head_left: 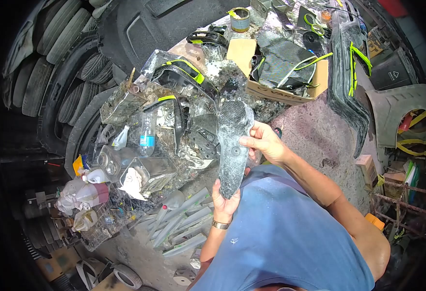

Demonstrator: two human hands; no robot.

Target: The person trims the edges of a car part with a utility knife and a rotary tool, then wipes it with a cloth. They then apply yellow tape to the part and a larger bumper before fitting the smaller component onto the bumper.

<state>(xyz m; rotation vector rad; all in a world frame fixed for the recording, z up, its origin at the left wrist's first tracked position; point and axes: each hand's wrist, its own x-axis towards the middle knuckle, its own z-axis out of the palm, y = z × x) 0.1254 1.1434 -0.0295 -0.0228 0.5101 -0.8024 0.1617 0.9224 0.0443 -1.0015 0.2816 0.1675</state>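
A long, dusty grey carbon-fibre panel (233, 138) is held up in front of my body, wide at its upper end and tapering below. My right hand (265, 142) grips its right edge, thumb on the face and fingers partly hidden behind. Around the narrow lower end closes my left hand (226, 200), with a watch (220, 224) on the wrist. A small round mark shows in the panel's middle. Just behind it on the cluttered bench lie a dark woven part (204, 131) and a curved black part (179, 119) with yellow-green tape.
A cardboard box (276, 93) of black woven sheets stands on the bench near a tin can (240, 20). Farther left are a plastic bottle (147, 138) and a clear container (157, 173). Grey strips (183, 213) lie on the floor; tyres (65, 31) are stacked at left.
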